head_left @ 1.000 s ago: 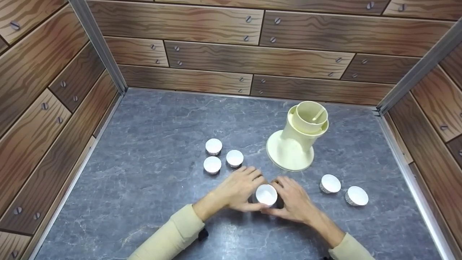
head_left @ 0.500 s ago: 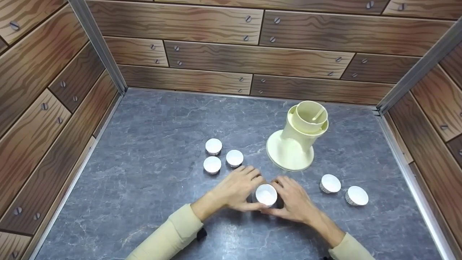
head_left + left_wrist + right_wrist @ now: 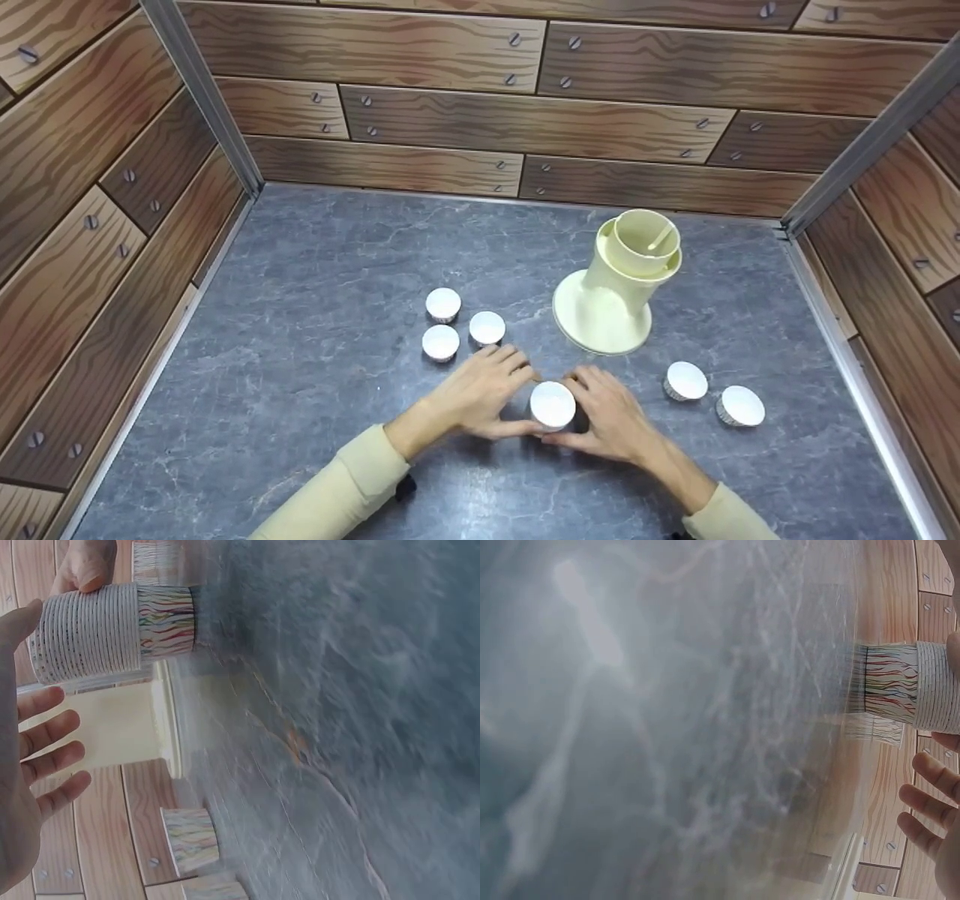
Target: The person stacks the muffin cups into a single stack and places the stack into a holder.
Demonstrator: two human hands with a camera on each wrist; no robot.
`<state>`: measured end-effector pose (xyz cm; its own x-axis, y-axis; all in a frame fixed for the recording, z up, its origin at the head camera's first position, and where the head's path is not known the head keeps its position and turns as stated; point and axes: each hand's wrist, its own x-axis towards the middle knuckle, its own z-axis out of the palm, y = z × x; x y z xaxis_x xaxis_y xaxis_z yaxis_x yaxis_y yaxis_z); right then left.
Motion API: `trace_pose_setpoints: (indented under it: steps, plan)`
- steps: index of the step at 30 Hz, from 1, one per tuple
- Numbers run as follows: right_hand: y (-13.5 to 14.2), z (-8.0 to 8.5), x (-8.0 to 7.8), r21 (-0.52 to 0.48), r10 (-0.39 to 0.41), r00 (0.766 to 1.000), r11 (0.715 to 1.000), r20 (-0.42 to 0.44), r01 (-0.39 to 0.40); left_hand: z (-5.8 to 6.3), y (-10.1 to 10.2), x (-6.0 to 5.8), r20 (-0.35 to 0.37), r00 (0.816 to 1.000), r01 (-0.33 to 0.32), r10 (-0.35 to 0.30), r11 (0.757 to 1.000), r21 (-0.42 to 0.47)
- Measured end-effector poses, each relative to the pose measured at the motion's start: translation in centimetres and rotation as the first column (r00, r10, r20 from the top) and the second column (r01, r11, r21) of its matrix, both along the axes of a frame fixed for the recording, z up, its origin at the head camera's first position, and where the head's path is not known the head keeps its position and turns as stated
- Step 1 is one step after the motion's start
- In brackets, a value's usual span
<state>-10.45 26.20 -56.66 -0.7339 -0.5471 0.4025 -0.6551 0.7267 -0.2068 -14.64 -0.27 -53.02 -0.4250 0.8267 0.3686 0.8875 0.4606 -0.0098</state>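
Observation:
A tall nested stack of white paper baking cups (image 3: 553,406) with coloured wavy lines stands upright on the grey table, between the two hands. My right hand (image 3: 611,416) holds it from the right, thumb in front and index finger behind. Its other fingers (image 3: 922,799) spread apart, free of the stack. On the other side, my left hand (image 3: 480,394) has its fingers off the stack, fairly straight and apart (image 3: 56,742). Only its thumb tip lies at the upper rim. The left wrist view shows many stacked rims and the striped wall of the lowest cup.
Three single baking cups (image 3: 442,343) stand left of centre, beyond my left hand. Two more baking cups (image 3: 685,382) stand at the right. Behind the hands is a cream plastic stand (image 3: 607,322) with a round base and a cup-shaped top. Wood-patterned walls (image 3: 450,112) enclose the table.
My left hand has drawn back slightly to the left, its fingers coming away from the stack. The right hand and the stack have stayed in place.

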Motion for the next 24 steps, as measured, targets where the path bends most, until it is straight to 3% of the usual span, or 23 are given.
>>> trace_pose_setpoints:
  steps: [15, 24]
  plan:
    - [0.0, 0.0, -0.1, 0.007, 0.004, 1.0, 1.0, 0.004, -0.004, 0.0, -2.6, -0.6, -0.022, 0.998, -0.059, 0.058, 0.998, -0.034]
    - [0.0, 0.0, 0.0, 0.007, -0.002, 1.0, 1.0, 0.009, 0.002, -0.6, -4.1, -0.9, -0.07, 0.976, -0.208, 0.206, 0.978, -0.03]
